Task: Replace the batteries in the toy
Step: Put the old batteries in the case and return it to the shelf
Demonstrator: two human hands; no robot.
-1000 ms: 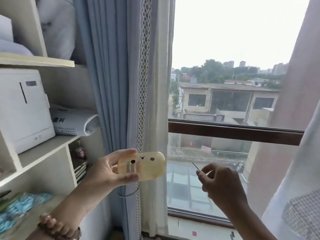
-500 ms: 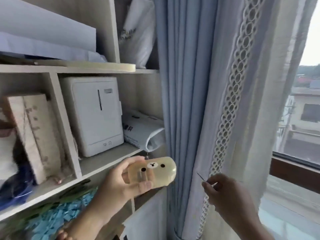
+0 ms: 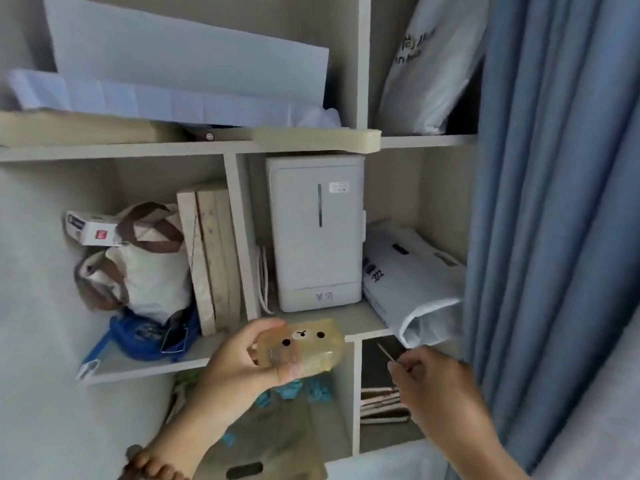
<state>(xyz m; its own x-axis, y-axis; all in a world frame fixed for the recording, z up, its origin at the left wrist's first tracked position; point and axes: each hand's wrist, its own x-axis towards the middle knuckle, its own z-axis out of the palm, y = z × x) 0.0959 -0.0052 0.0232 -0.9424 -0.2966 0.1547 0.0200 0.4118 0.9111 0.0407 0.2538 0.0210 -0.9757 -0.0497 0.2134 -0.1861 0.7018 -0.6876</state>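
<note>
Two hands in front of the shelf unit. Left hand grips the translucent yellow bear-face toy, held up below the white appliance, whose lower marking is too blurred to read. Right hand pinches a thin pin-like tool; its tip is hard to make out. Bag print is illegible. Blue curtain is cut off at right.
</note>
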